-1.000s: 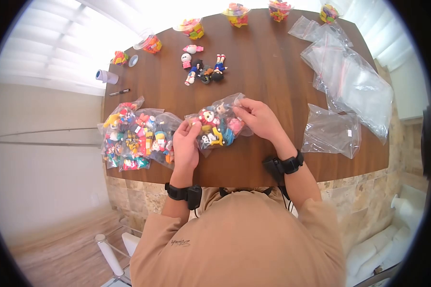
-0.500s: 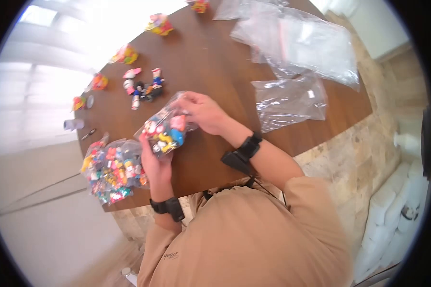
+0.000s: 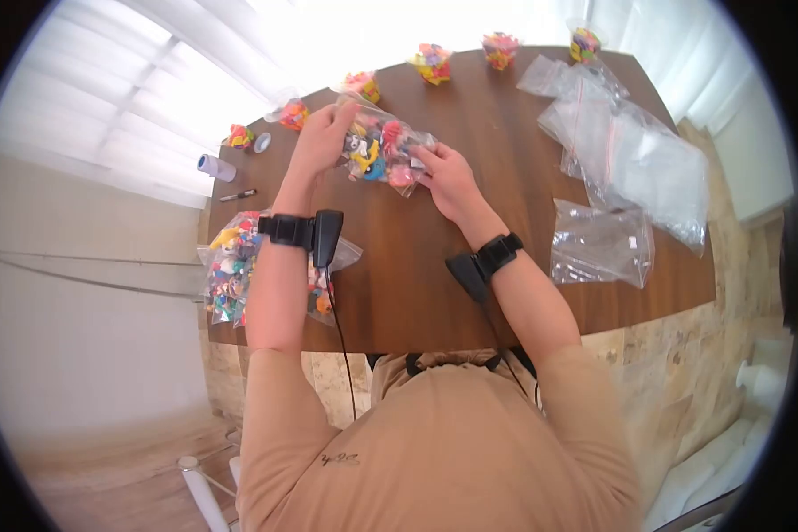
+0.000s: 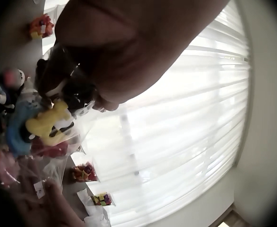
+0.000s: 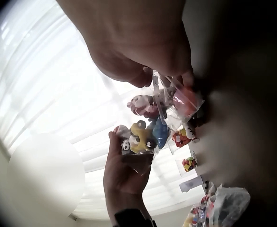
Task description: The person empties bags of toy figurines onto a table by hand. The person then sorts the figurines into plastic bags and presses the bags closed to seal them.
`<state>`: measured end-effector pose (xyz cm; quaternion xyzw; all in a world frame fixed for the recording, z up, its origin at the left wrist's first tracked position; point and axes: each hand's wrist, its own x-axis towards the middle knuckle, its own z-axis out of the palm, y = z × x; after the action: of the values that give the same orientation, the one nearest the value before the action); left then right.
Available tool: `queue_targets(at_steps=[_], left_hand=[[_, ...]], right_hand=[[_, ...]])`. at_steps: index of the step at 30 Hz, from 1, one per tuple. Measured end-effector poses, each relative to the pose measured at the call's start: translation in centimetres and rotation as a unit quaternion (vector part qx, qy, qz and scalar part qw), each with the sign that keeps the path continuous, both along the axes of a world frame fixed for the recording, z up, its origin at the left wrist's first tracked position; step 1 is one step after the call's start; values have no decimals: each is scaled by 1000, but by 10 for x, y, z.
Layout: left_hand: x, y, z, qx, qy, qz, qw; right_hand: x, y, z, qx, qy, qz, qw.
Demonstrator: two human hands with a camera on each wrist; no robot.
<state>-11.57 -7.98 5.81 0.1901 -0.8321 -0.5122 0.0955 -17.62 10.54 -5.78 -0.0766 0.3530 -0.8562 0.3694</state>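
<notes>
A clear plastic bag of small colourful figures (image 3: 374, 160) is held up between both hands above the table. My left hand (image 3: 321, 142) pinches its upper left end, and my right hand (image 3: 454, 182) grips its right end by the edge. In the left wrist view a yellow figure (image 4: 48, 124) and a blue one (image 4: 21, 124) show through the plastic. The right wrist view shows the yellow figure (image 5: 142, 137) beside a blue one (image 5: 160, 132), with the left hand (image 5: 124, 177) at the far end of the bag.
Filled bags of figures (image 3: 230, 279) lie at the table's left, partly behind the left forearm. Transparent bags (image 3: 652, 164) and a separate one (image 3: 601, 244) lie at the right. Cups of colourful pieces (image 3: 432, 64) line the far edge. A marker (image 3: 238, 195) and a white roll (image 3: 215, 168) are at left.
Both hands have raised the bag away from the body, toward the table's far side, and the left hand now holds its upper left end. The head view swung aside and back.
</notes>
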Motion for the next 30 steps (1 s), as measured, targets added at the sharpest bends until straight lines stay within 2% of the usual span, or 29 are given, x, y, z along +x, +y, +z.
queue_targets(at_steps=[1,3,4,6,8,11,13,15,17,18,20,21,23,24,27,30], left_hand=[[-6,-5,7,-3,9,4,1000],[-14,-7,11,-89,-66,-22,994],[-19,-9,6,-88,-63,-21,994],[-28,-12,-12,-133,15,1,991],[-34,-11,-23,-149,28,-3,988],[-41,-2,-31,-276,79,22,958],[-38,9,-24,-276,67,0,959],[-35,11,-26,-276,53,-22,959],[-36,-1,-48,-244,64,35,967],[-33,-6,-61,-245,65,36,967],[-18,-6,-76,-69,125,22,990],[-8,-1,-79,-71,123,23,990],[14,21,-76,57,169,99,979],[20,24,-83,57,165,104,979],[24,26,-96,165,148,166,961],[15,28,-101,189,187,196,944]], right_hand=[[-4,-3,-1,-3,9,4,1000],[-7,-3,-10,63,19,-1,998],[-7,0,-11,63,21,-1,998],[-9,4,-9,68,30,-26,997],[-13,6,-13,87,44,-29,995],[-15,10,-13,127,74,-37,988],[-12,13,-7,147,93,-44,984],[-6,16,3,110,105,-42,987],[-9,14,-6,120,108,-36,986],[-11,13,-12,130,109,-32,985],[-11,13,-16,137,94,-45,985],[-11,14,-18,146,79,-60,984],[-14,12,-22,143,79,-63,985],[-13,12,-24,143,81,-62,984],[-13,13,-24,131,66,-55,988],[-14,15,-29,111,66,-46,991]])
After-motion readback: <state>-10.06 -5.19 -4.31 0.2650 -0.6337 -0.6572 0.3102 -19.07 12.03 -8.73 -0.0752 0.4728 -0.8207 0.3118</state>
